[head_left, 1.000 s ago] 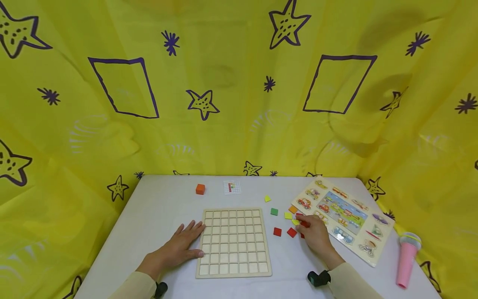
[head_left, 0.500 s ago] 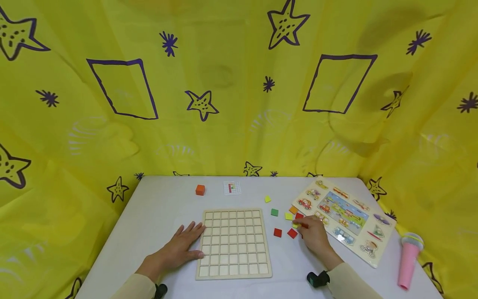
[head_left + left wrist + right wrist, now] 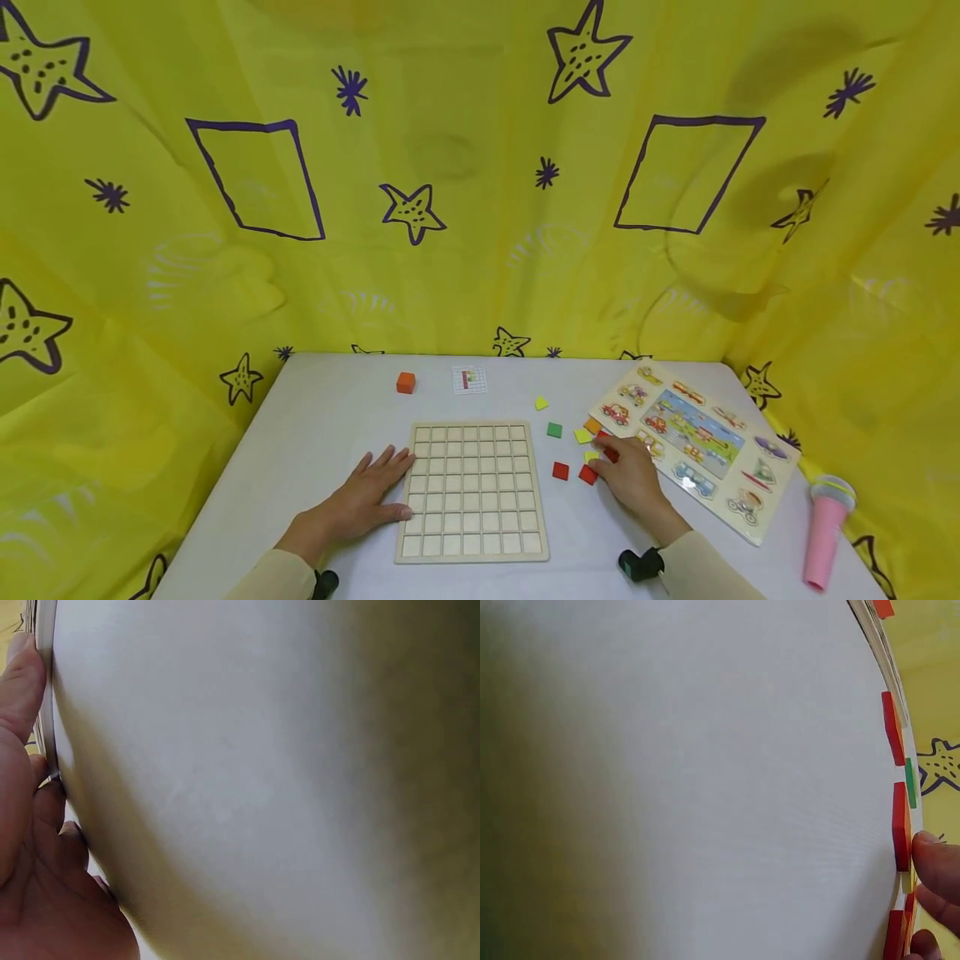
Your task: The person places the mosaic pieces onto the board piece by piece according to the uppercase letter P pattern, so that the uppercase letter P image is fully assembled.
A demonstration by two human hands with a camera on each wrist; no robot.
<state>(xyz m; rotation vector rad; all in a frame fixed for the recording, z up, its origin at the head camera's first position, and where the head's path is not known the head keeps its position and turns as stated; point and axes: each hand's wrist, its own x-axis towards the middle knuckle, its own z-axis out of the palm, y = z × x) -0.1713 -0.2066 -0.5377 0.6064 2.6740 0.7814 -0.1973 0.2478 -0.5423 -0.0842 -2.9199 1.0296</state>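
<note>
My left hand [image 3: 363, 496] lies flat with spread fingers at the left edge of a wooden grid board [image 3: 474, 492], fingertips and thumb touching its rim. In the left wrist view, the left hand [image 3: 37, 847] is against that edge. My right hand [image 3: 633, 475] is low over loose square tiles, thumb and index finger apart. The thumb is close to a red tile [image 3: 588, 475] and a yellow tile [image 3: 591, 457]. Another red tile [image 3: 611, 455] is partly hidden under the fingers. In the right wrist view, the right thumb [image 3: 934, 859] shows beside a red tile [image 3: 901, 826].
More tiles lie nearby: red [image 3: 560, 471], green [image 3: 554, 430], yellow [image 3: 582, 436] and orange [image 3: 592, 426]. A yellow piece [image 3: 542, 403], an orange cube [image 3: 406, 383] and a pattern card [image 3: 469, 380] lie farther back. At right are a picture puzzle [image 3: 772, 492] and a pink microphone [image 3: 823, 533].
My right hand has shifted slightly over the tiles, and its thumb and index finger have parted. The yellow tile by them sits a little nearer me. My left hand keeps its place.
</note>
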